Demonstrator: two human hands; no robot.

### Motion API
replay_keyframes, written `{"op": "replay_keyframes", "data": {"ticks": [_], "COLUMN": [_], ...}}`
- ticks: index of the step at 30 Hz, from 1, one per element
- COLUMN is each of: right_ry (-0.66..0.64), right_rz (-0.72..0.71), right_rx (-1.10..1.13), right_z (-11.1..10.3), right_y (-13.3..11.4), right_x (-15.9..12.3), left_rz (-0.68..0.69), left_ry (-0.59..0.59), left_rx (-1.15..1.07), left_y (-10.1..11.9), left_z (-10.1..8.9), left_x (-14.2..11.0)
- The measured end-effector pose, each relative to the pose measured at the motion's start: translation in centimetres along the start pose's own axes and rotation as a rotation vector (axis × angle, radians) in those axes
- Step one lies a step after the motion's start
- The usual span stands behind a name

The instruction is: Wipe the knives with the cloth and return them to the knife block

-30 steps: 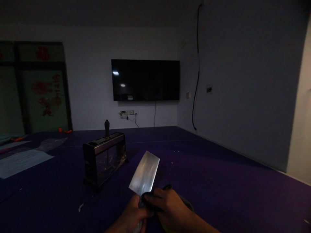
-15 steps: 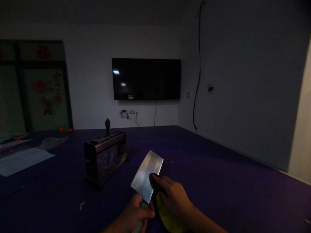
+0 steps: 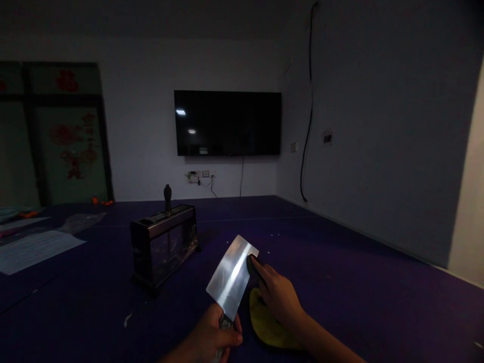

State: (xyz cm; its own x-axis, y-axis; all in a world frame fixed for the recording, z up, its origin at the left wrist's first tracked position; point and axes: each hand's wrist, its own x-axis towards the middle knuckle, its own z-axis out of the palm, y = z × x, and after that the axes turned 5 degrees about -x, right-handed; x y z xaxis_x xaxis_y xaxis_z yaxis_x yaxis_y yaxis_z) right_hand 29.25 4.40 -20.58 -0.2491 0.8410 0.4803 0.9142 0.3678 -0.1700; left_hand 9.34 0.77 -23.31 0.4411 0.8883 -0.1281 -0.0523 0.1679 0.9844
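My left hand is wrapped around the handle of a cleaver. Its broad steel blade points up and away, tilted to the right, with a bright streak of light on it. With the fingers of my right hand I press a cloth, dark on one side and yellow-green on the other, against the blade's right edge near the far corner. The cloth's yellow part hangs below that hand. Part of the cleaver's handle is hidden by my left fingers.
A black box-shaped holder with clear sides stands on the purple surface, a dark handle rising from its top. Paper sheets and a plastic bag lie left. Behind hangs a television.
My right hand and the cloth have moved up and right along the blade toward its far corner. The cleaver has shifted slightly right and turned, catching a bright reflection.
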Motion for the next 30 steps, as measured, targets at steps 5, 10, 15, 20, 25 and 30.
{"op": "replay_keyframes", "data": {"ticks": [5,10,15,20,25,30], "right_ry": [-0.027,-0.076,-0.117,-0.124,-0.102,-0.086], "right_rz": [-0.033,-0.131,-0.223,-0.343,-0.377,-0.384], "right_rx": [0.005,0.017,0.016,0.004,0.002,-0.034], "right_z": [0.4,0.4,0.2,0.0,0.2,0.2], "right_y": [-0.1,-0.5,-1.0,-1.5,-1.7,-1.7], "right_x": [-0.1,-0.3,-0.6,-1.1,-1.2,-1.1], "left_rz": [-0.025,-0.042,-0.035,-0.021,0.0,0.006], "left_ry": [0.019,0.06,0.051,0.072,0.079,0.034], "left_rx": [0.049,0.089,0.084,0.042,0.015,0.025], "left_y": [0.1,-0.5,-0.9,-0.2,-0.4,-0.9], "left_z": [0.2,-0.1,-0.4,0.1,0.1,-0.2], "left_x": [0.1,1.0,1.6,0.6,0.6,1.6]}}
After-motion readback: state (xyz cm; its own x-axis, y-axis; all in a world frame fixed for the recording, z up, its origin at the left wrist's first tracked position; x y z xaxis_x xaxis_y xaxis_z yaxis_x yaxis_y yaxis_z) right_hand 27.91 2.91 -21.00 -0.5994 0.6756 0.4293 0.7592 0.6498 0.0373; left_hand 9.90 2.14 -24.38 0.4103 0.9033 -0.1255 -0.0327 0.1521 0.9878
